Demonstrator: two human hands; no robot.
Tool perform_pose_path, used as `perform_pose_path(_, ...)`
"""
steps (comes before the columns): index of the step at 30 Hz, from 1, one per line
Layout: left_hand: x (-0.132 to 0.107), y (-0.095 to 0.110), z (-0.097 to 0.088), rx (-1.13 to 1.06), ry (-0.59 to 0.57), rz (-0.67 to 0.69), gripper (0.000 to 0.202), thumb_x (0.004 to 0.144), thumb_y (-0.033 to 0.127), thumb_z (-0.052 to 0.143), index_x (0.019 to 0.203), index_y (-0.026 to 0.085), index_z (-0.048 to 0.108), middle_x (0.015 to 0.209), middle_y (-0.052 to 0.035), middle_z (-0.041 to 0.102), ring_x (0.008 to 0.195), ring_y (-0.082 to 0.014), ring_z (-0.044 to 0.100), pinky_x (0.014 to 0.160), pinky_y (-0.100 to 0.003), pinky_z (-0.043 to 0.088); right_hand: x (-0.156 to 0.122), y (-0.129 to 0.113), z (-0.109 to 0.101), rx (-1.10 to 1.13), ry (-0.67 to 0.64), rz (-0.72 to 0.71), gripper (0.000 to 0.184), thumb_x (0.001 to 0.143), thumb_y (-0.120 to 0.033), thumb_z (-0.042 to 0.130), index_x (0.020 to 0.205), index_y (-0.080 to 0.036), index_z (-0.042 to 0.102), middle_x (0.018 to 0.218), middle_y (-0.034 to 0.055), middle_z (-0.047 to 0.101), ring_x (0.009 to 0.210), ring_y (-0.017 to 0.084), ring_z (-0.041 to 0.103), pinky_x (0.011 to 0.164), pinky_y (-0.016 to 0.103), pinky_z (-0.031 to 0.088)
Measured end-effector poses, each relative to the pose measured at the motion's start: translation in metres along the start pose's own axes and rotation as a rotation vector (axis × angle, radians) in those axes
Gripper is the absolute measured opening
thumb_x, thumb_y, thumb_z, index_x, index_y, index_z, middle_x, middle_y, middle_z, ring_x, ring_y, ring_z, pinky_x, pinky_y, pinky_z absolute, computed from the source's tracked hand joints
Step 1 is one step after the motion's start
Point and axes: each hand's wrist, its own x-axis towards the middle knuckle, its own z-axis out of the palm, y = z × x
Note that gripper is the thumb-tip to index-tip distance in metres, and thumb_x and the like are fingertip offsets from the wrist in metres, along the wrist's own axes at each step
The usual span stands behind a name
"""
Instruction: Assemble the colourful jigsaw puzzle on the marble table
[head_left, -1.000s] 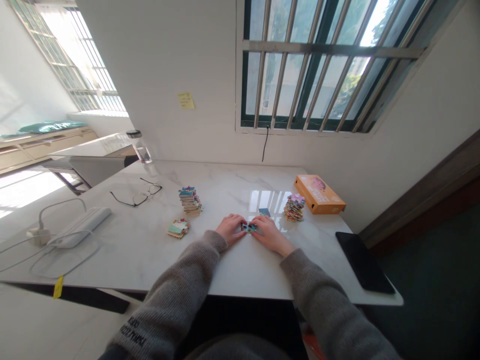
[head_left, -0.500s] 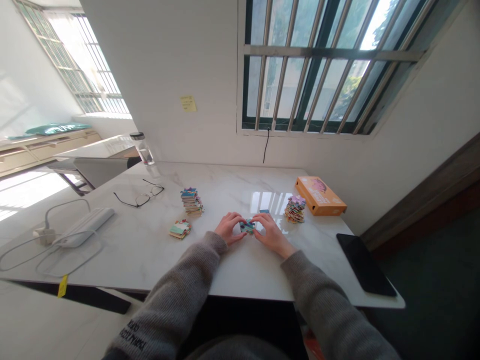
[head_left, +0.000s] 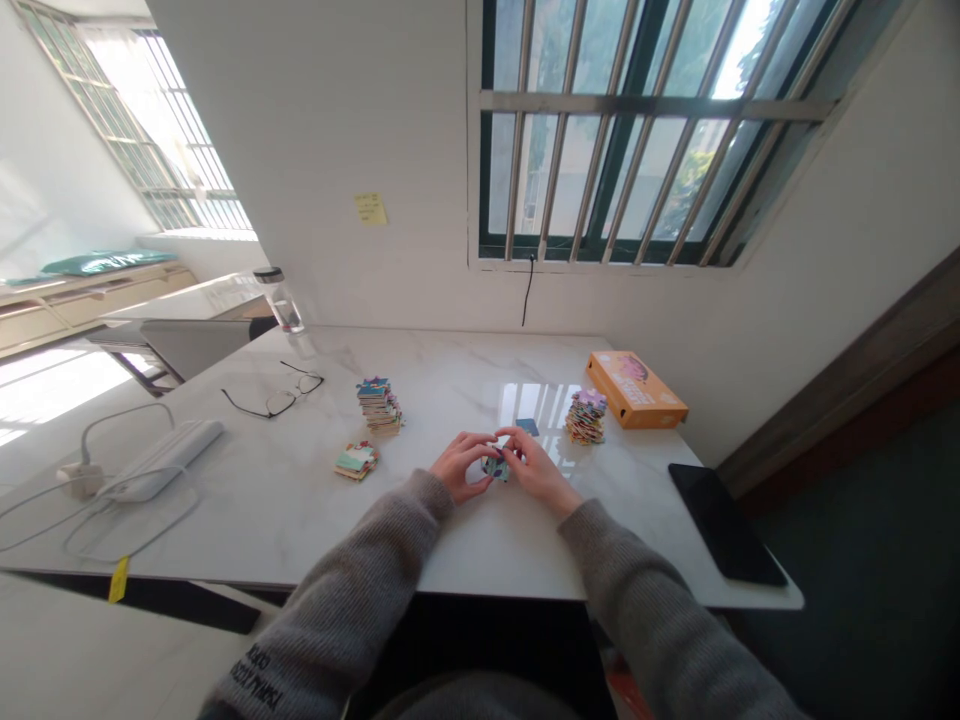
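Fingertips [head_left: 511, 436] curling inward and pinching a jigsaw piece [head_left: 495, 468] from both sides, with the left hand [head_left: 459, 467] and right hand [head_left: 536, 472] closing toward each other around it. No telling whether the piece is touching the table [head_left: 420, 530] beneath, the fingers hiding that contact. Just beyond the right hand, a blue piece [head_left: 527, 427] lying flat on the white marble top. Farther right, a tall stack [head_left: 585, 417] of pieces standing beside an orange box [head_left: 636, 390]. To the left of the hands, a second stack [head_left: 379, 405] rising near a low pile [head_left: 356, 460] of pieces. Gray sleeves [head_left: 360, 560] reaching in from the table's near edge, forearms angling toward the middle. Out at the far left, glasses [head_left: 274, 403] lying open near a white charger [head_left: 161, 458], and a clear bottle [head_left: 279, 300] standing at the table's back corner. Toward the right corner, a black tablet [head_left: 726, 525] lying flat.
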Motion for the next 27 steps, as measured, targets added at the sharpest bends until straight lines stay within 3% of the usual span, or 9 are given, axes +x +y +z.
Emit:
perform_pose_path(3,0.001,0.000,-0.007,0.000,-0.039,-0.004,0.033,0.073,0.017,0.068,0.105,0.023,0.064,0.114,-0.0062,0.067,0.104,-0.0226,0.058,0.096,-0.040,0.048,-0.001,0.000,0.001,-0.023,-0.010,-0.012,0.029,0.093,-0.029,0.051,0.120,-0.020,0.054,0.073,-0.0034,0.054,0.065,0.014,0.051,0.062,0.027,0.041)
perform_pose_path(7,-0.006,-0.016,-0.031,0.076,-0.065,-0.179,0.036,0.069,0.021,0.069,0.105,0.021,0.063,0.108,-0.0067,0.066,0.104,-0.0244,0.056,0.098,-0.041,0.045,0.000,0.004,-0.003,-0.218,0.047,-0.072,0.025,0.091,-0.021,0.053,0.116,-0.021,0.058,0.089,0.0031,0.063,0.083,0.019,0.057,0.076,0.032,0.046)
perform_pose_path(12,-0.021,-0.037,-0.053,0.155,-0.272,-0.370,0.034,0.070,0.028,0.068,0.103,0.021,0.063,0.107,-0.0067,0.063,0.101,-0.0261,0.054,0.095,-0.042,0.042,-0.002,0.010,-0.009,-0.449,-0.040,-0.159,0.023,0.086,-0.014,0.060,0.108,-0.021,0.065,0.111,0.0083,0.065,0.107,0.025,0.054,0.099,0.043,0.042)
perform_pose_path(17,-0.026,-0.033,-0.049,0.231,-0.356,-0.469,0.028,0.069,0.030,0.068,0.096,0.022,0.065,0.106,-0.0070,0.060,0.102,-0.0278,0.052,0.092,-0.043,0.039,-0.004,0.014,-0.008,-0.509,-0.094,-0.143,0.031,0.084,-0.016,0.065,0.114,-0.022,0.064,0.124,0.0085,0.063,0.115,0.026,0.053,0.103,0.045,0.039)
perform_pose_path(27,-0.032,-0.038,-0.046,0.212,-0.284,-0.414,0.019,0.068,0.026,0.067,0.087,0.024,0.066,0.103,-0.0056,0.059,0.099,-0.0278,0.051,0.089,-0.042,0.040,-0.002,0.017,-0.008,-0.531,-0.117,-0.125,0.027,0.086,-0.017,0.068,0.112,-0.024,0.065,0.111,0.0075,0.065,0.106,0.026,0.053,0.096,0.044,0.041)
